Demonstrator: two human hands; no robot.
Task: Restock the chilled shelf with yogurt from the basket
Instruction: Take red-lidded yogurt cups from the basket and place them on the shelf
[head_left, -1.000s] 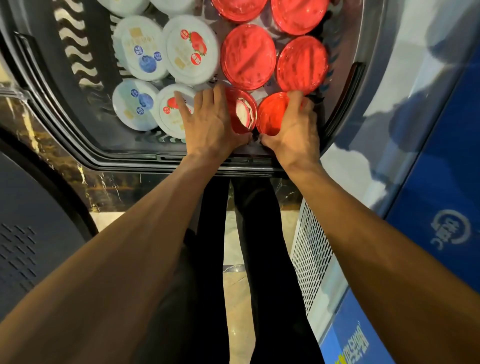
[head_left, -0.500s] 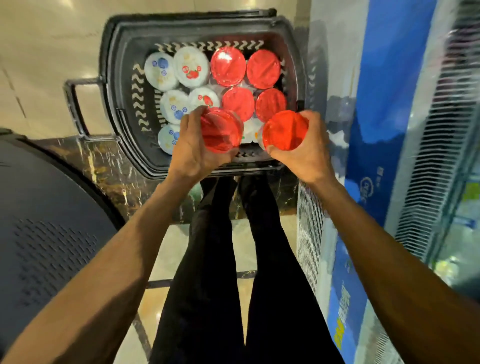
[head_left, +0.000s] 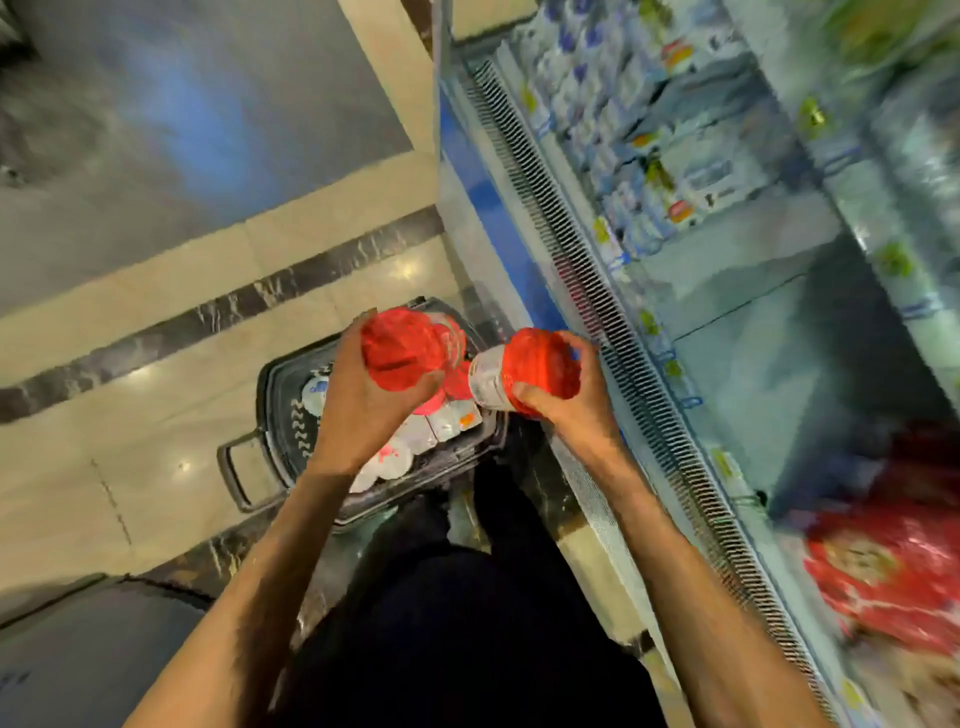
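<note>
My left hand (head_left: 358, 410) grips a red-lidded yogurt cup (head_left: 402, 348), lifted above the basket. A second red-lidded yogurt cup (head_left: 524, 374), tilted on its side, is held in my right hand (head_left: 566, 410) just to the right. Below them the black basket (head_left: 280, 415) stands on the floor with several white and red-lidded cups inside, partly hidden by my left hand. The chilled shelf (head_left: 779, 322) runs along the right, blurred, with a bare stretch of shelf floor beside my right hand.
A ribbed grille (head_left: 613, 332) edges the cooler front. Rows of small white packs (head_left: 623, 130) fill the far shelf, and red packages (head_left: 893, 566) lie at the near right. A dark rounded object (head_left: 78, 660) sits at bottom left. My legs stand behind the basket.
Both hands lifted a red-lidded cup each out of the basket and raised them. The view swung right, bringing the chilled shelf into sight.
</note>
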